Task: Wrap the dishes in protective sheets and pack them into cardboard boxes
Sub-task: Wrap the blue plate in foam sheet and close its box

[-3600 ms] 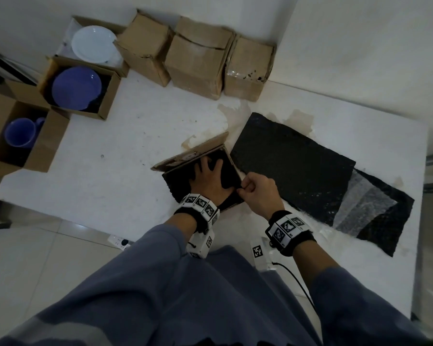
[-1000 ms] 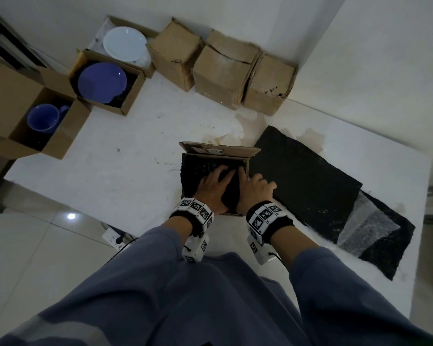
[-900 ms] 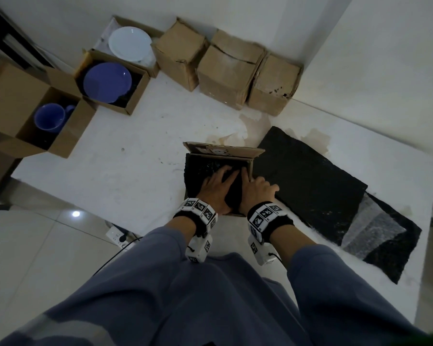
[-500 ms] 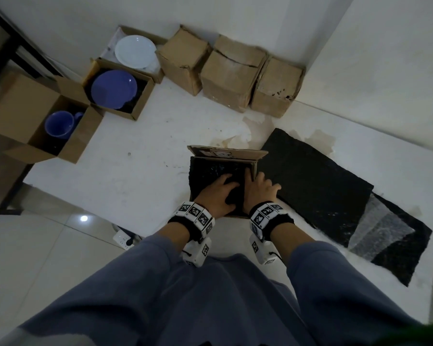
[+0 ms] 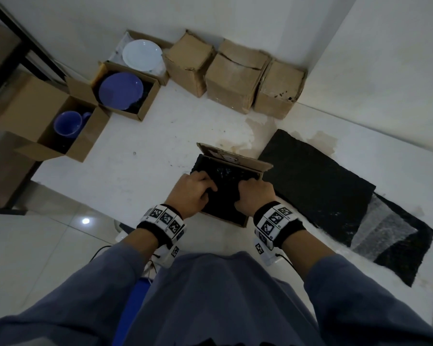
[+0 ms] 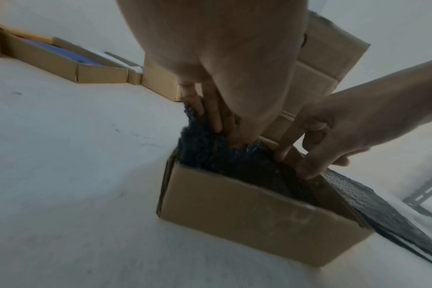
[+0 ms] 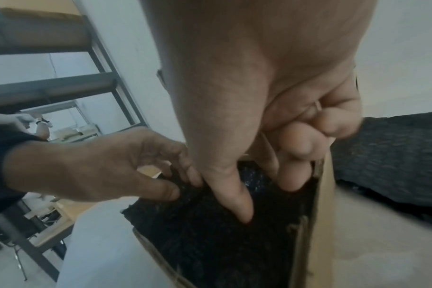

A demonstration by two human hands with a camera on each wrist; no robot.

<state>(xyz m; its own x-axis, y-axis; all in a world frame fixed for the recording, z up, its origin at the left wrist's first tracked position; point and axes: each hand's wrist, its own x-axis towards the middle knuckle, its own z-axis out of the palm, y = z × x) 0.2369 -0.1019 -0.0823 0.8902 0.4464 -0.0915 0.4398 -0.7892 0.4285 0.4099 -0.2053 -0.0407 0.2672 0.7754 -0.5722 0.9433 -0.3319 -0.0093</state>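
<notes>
An open cardboard box [image 5: 235, 219] stands near the table's front edge, filled by a bundle in black protective sheet [image 5: 225, 181]; the dish inside is hidden. My left hand [image 5: 195, 189] is at the box's left side, and thumb and fingers pinch the sheet's raised edge [image 7: 175, 187]. My right hand [image 5: 254, 193] is at the right side, fingers curled down between the sheet and the box wall [image 7: 318, 204]. Its thumb [image 7: 234, 198] presses on the bundle. The left wrist view shows both hands dug into the black sheet [image 6: 225, 159] above the box's front wall [image 6: 247, 210].
Flat black sheets [image 5: 315, 181] and a clear bubble sheet [image 5: 383, 231] lie to the right of the box. At the back left, open boxes hold a blue mug [image 5: 69, 123], a blue plate [image 5: 120, 91] and a white plate [image 5: 141, 54]. Three closed boxes [image 5: 235, 76] line the wall.
My hands lay together on the middle of the bundle; now they have spread to the box's left and right sides with fingers curled into the sheet. The box has been turned square to me.
</notes>
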